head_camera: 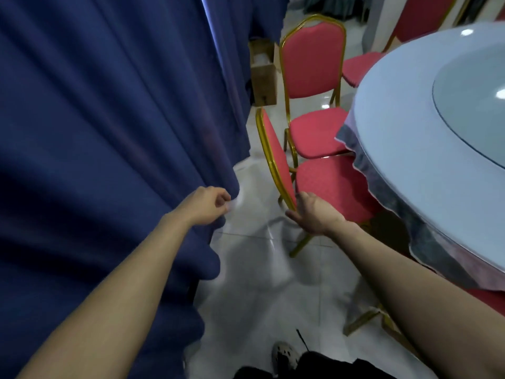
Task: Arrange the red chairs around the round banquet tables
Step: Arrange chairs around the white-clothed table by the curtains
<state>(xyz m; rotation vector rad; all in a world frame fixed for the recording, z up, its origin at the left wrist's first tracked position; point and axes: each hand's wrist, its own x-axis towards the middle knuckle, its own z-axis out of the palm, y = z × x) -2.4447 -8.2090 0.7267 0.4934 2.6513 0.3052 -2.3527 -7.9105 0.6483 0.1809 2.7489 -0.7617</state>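
Observation:
The nearest red chair with a gold frame stands at the round banquet table, its seat partly under the grey-blue tablecloth. My right hand touches the top of this chair's back, thumb on the seat side and straight fingers on the outer side. A second red chair stands just beyond it, also facing the table. A third red chair's seat shows farther along the table's edge. My left hand hangs loosely curled beside the blue curtain and holds nothing.
A dark blue curtain fills the left side, leaving a narrow aisle of glossy white floor. A cardboard box stands at the aisle's far end. Gold legs of another chair show under the table at lower right. My shoe is at the bottom.

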